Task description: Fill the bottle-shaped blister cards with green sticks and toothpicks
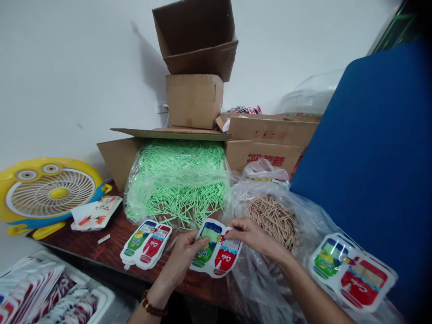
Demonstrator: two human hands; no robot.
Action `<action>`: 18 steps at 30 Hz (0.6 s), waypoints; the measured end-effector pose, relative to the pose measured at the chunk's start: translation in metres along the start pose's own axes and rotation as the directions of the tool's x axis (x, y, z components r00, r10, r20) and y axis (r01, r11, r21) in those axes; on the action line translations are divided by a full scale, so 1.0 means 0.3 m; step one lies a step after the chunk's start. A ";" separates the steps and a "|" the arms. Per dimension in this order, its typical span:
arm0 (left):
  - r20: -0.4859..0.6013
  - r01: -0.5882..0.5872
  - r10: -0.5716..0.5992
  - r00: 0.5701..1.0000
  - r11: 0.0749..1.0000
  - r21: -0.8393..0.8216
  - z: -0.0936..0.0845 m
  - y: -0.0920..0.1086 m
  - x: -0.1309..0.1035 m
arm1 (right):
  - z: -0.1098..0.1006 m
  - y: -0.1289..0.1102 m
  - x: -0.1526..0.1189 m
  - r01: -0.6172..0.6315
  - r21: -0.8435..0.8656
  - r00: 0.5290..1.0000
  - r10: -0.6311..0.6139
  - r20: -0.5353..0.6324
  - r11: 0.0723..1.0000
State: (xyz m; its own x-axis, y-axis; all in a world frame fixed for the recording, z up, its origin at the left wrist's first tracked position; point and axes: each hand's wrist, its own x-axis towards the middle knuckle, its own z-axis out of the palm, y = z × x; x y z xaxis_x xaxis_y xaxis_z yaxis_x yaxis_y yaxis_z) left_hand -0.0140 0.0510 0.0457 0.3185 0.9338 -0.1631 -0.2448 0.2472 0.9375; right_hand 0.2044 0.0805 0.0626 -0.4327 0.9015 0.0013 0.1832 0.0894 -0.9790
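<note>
Pouch [227, 261] with two-can print, Sprite left, Cola right, is up in both hands over the table's [113, 249] front edge. Left hand [186, 249] closed on its left side, thumb on top; can't tell how far the fingers reach underneath. Right hand [250, 235] pinching the upper right edge, thumb and index nearly together, other fingers curled. Beaded bracelet [153, 307] on left wrist. Matching can-print pouch [146, 244] lies just left of the hands, near the front edge. More of that print at far right, on clear plastic: a small pile [353, 272]. Behind the hands, open carton [118, 157] with bagged green sticks [182, 198] spilling frontward; brown sticks [273, 220] bagged to its right, partly behind the right forearm. Minion-style fan [59, 193] at the left end, white packet [97, 213] right beside it. Bin [111, 299] of packs sits off the front-left corner, lower down.
</note>
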 end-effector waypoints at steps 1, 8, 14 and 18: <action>-0.005 0.006 -0.006 1.000 1.000 -0.004 -0.001 -0.003 -0.002 | 0.001 0.003 0.000 0.001 -0.003 1.000 -0.001 0.002 1.000; -0.005 0.001 -0.002 1.000 0.999 -0.055 -0.010 -0.018 -0.023 | 0.018 -0.006 0.001 -0.025 -0.005 0.999 0.024 -0.037 1.000; -0.039 -0.014 0.013 0.999 1.000 -0.027 -0.020 -0.025 -0.029 | 0.029 0.010 0.006 -0.030 -0.009 0.999 0.030 -0.030 1.000; 0.003 0.012 -0.012 1.000 0.997 -0.071 -0.022 -0.031 -0.040 | 0.031 0.023 0.005 -0.025 -0.022 1.000 0.024 -0.018 0.999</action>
State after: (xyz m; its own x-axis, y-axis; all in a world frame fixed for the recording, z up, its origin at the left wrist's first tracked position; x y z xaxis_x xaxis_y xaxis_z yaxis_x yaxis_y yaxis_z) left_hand -0.0215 0.0392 0.0369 0.3244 0.9299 -0.1736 -0.3050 0.2766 0.9113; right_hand 0.1968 0.0786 0.0539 -0.4119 0.9111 -0.0187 0.2131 0.0763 -0.9740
